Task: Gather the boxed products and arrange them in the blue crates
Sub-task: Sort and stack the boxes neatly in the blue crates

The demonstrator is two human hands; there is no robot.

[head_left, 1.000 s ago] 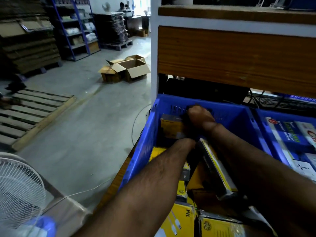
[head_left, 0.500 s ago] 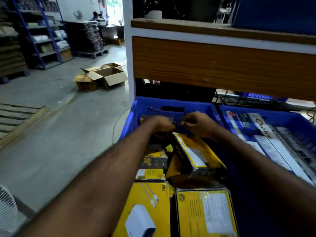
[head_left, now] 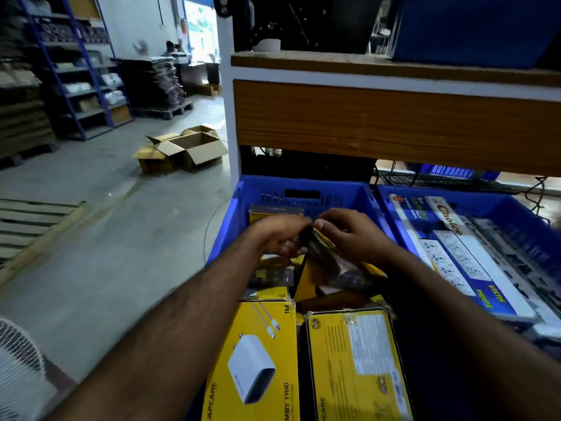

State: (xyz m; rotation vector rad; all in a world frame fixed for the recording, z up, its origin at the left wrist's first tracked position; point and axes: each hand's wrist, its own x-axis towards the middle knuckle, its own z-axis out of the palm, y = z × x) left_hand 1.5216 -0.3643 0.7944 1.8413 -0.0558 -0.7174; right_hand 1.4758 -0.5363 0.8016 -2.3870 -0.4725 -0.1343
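A blue crate [head_left: 303, 185] in front of me holds several yellow and black product boxes. Both hands meet over its far half. My left hand [head_left: 277, 235] and my right hand [head_left: 352, 235] each grip an edge of a tilted yellow and black box [head_left: 321, 259], holding it on edge above the others. A yellow charger box [head_left: 258, 357] and a second yellow box [head_left: 355, 366] lie flat at the near end. One more box [head_left: 274, 211] stands against the far wall. A second blue crate [head_left: 516, 214] to the right carries long blue and white boxes [head_left: 455, 262].
A wooden shelf front [head_left: 394, 126] overhangs the crates' far side. Open cardboard cartons [head_left: 185, 151] sit on the grey floor at left, a wooden pallet [head_left: 33, 220] further left, and a white fan [head_left: 18, 369] at the lower left. Blue racking [head_left: 76, 86] stands behind.
Both hands have pulled back from the crate's far wall and lifted the tilted box more upright. The view has swung left to right, bringing the right crate in.
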